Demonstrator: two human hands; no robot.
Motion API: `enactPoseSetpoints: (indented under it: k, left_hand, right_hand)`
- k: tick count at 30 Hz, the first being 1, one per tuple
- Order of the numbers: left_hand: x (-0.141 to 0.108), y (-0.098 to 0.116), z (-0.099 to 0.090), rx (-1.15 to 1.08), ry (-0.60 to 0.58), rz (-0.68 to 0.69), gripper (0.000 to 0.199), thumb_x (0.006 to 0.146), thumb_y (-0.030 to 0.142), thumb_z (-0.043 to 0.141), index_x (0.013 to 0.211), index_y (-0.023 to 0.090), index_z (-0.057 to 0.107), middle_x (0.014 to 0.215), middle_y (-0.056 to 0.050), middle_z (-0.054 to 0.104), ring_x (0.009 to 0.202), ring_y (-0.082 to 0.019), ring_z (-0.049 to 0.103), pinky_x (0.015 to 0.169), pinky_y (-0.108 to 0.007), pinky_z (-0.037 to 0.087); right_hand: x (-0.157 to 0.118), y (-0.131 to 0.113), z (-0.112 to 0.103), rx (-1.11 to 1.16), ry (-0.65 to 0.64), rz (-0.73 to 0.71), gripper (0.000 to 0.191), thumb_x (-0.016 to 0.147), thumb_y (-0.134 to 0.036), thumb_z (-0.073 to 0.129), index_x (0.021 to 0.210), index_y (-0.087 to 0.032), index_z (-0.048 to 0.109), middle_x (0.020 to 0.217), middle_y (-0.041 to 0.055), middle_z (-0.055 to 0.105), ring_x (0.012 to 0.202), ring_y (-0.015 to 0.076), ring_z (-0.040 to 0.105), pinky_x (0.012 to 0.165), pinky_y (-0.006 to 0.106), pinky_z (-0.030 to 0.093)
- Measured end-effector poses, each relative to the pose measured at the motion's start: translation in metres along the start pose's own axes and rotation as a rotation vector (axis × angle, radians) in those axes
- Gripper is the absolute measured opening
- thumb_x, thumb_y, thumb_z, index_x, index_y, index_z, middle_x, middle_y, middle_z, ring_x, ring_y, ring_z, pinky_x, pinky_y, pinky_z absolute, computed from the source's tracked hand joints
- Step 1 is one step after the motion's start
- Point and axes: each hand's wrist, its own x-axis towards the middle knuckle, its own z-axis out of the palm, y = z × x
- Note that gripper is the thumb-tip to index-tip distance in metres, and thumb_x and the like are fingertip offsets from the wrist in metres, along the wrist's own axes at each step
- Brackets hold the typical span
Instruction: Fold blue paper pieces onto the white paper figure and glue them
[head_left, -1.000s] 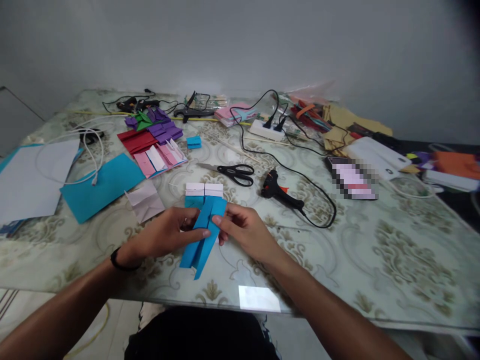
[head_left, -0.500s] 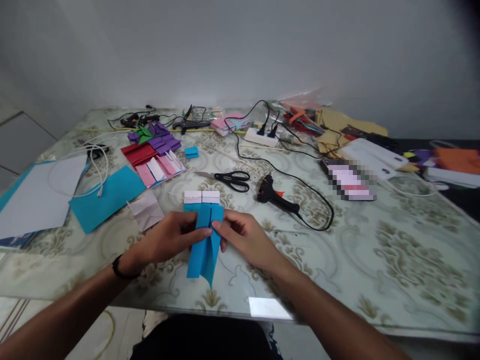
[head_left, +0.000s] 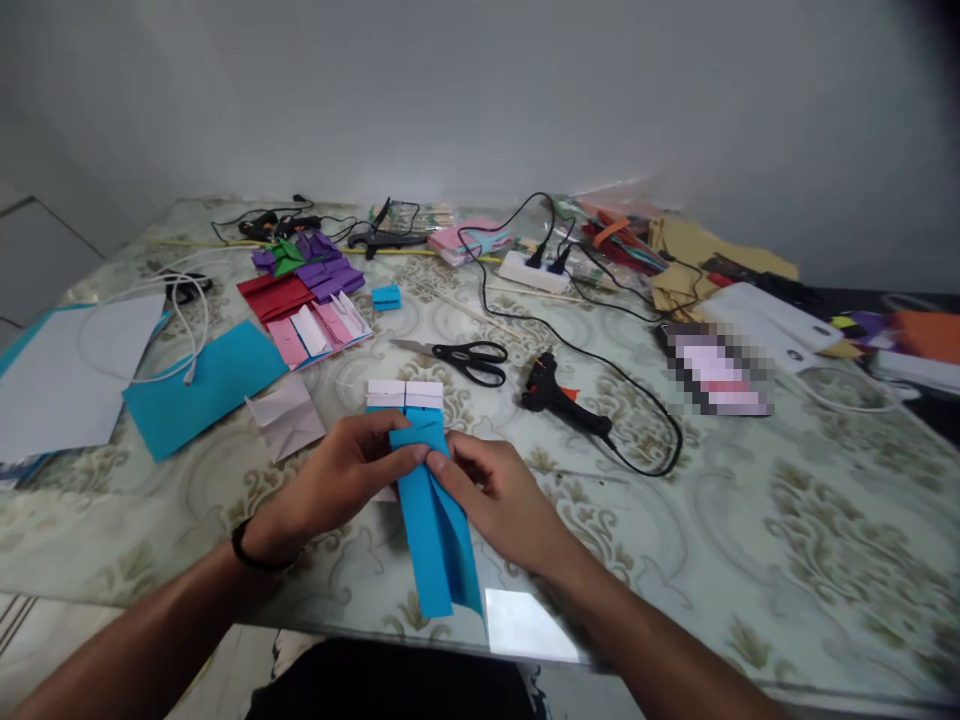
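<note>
A folded strip of blue paper (head_left: 429,540) hangs toward the table's near edge, its lower part spread along a lengthwise crease. My left hand (head_left: 352,470) pinches its upper left side between thumb and fingers. From the right, my right hand (head_left: 499,490) grips the same strip, the two thumb tips nearly touching at its middle. The strip's top end is bent over. Just beyond the hands lies a blue piece with two white folded tabs (head_left: 405,394), partly covered by the strip. Black-handled scissors (head_left: 469,360) rest behind, and a black glue gun (head_left: 562,400) lies to the right.
Blue sheet (head_left: 202,385), creased white paper (head_left: 289,418) and a large white sheet (head_left: 75,375) lie left. Pink (head_left: 330,330), red (head_left: 274,297) and purple (head_left: 330,275) folded pieces sit behind. A power strip (head_left: 534,270), cables and a phone (head_left: 716,370) are further right.
The blue strip's lower end has swung right and nearer the table's front edge, and its top is now folded over. Both hands still grip it, thumbs closer together. The view has shifted slightly.
</note>
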Motion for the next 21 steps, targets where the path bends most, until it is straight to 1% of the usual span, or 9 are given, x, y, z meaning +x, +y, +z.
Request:
enactPoseSetpoints:
  k: [2, 5, 7, 9, 12, 15, 19, 21]
  left_hand:
    - [-0.0002, -0.0008, 0.0028, -0.006, 0.045, 0.011, 0.027, 0.094, 0.041, 0.075, 0.089, 0.015, 0.071, 0.073, 0.001, 0.064, 0.064, -0.010, 0.055, 0.058, -0.020, 0.044]
    - [-0.0005, 0.0010, 0.0079, -0.018, 0.189, 0.048, 0.030, 0.093, 0.040, 0.076, 0.080, 0.015, 0.067, 0.069, 0.001, 0.063, 0.063, -0.010, 0.056, 0.058, -0.021, 0.045]
    - [-0.0008, 0.0030, 0.0102, -0.025, 0.229, 0.047, 0.030, 0.094, 0.041, 0.073, 0.080, 0.015, 0.068, 0.065, 0.001, 0.064, 0.059, -0.011, 0.058, 0.055, -0.022, 0.046]
    - [-0.0013, 0.0046, 0.0110, -0.019, 0.257, 0.065, 0.030, 0.095, 0.041, 0.072, 0.079, 0.016, 0.067, 0.063, 0.002, 0.064, 0.056, -0.011, 0.058, 0.053, -0.021, 0.045]
    - [-0.0022, 0.0054, 0.0107, 0.036, 0.265, 0.107, 0.032, 0.096, 0.040, 0.070, 0.075, 0.016, 0.064, 0.062, 0.003, 0.062, 0.055, -0.010, 0.058, 0.051, -0.021, 0.044]
    - [-0.0032, 0.0054, 0.0103, 0.106, 0.243, 0.126, 0.035, 0.098, 0.040, 0.068, 0.073, 0.016, 0.061, 0.061, 0.003, 0.060, 0.056, -0.009, 0.057, 0.052, -0.020, 0.044]
    - [-0.0050, 0.0059, 0.0105, 0.156, 0.203, 0.138, 0.032, 0.099, 0.040, 0.067, 0.077, 0.016, 0.063, 0.064, 0.003, 0.062, 0.058, -0.009, 0.059, 0.054, -0.021, 0.046]
    - [-0.0053, 0.0058, 0.0103, 0.166, 0.196, 0.147, 0.031, 0.099, 0.039, 0.067, 0.078, 0.016, 0.063, 0.065, 0.003, 0.062, 0.058, -0.009, 0.060, 0.055, -0.021, 0.047]
  right_hand:
    - [-0.0005, 0.0006, 0.0002, 0.032, 0.000, 0.000, 0.045, 0.103, -0.057, 0.055, 0.076, -0.021, 0.053, 0.066, -0.0044, 0.044, 0.060, 0.0123, 0.041, 0.054, 0.027, 0.032]
    - [-0.0009, -0.0007, -0.0007, 0.157, -0.029, 0.033, 0.041, 0.102, -0.062, 0.054, 0.091, -0.023, 0.057, 0.069, -0.0047, 0.045, 0.061, 0.0131, 0.041, 0.054, 0.026, 0.034]
    - [-0.0010, -0.0016, -0.0010, 0.236, -0.064, 0.071, 0.042, 0.100, -0.067, 0.055, 0.100, -0.025, 0.059, 0.070, -0.0050, 0.045, 0.059, 0.0134, 0.040, 0.052, 0.026, 0.034]
    - [-0.0014, -0.0015, -0.0006, 0.277, -0.098, 0.102, 0.043, 0.098, -0.069, 0.057, 0.103, -0.026, 0.060, 0.069, -0.0052, 0.043, 0.057, 0.0132, 0.039, 0.050, 0.026, 0.034]
    - [-0.0033, 0.0004, 0.0014, 0.284, -0.103, 0.120, 0.041, 0.098, -0.066, 0.059, 0.103, -0.026, 0.063, 0.068, -0.0051, 0.043, 0.056, 0.0126, 0.037, 0.048, 0.025, 0.033]
    - [-0.0064, 0.0027, 0.0039, 0.260, -0.058, 0.112, 0.037, 0.101, -0.062, 0.058, 0.101, -0.025, 0.063, 0.067, -0.0051, 0.046, 0.056, 0.0121, 0.038, 0.048, 0.024, 0.033]
    - [-0.0087, 0.0040, 0.0055, 0.142, 0.002, 0.058, 0.031, 0.104, -0.055, 0.057, 0.100, -0.025, 0.062, 0.067, -0.0049, 0.052, 0.056, 0.0114, 0.043, 0.049, 0.022, 0.034]
    - [-0.0083, 0.0035, 0.0053, 0.080, 0.014, 0.034, 0.027, 0.105, -0.050, 0.057, 0.100, -0.024, 0.062, 0.069, -0.0041, 0.057, 0.057, 0.0113, 0.047, 0.049, 0.021, 0.037]
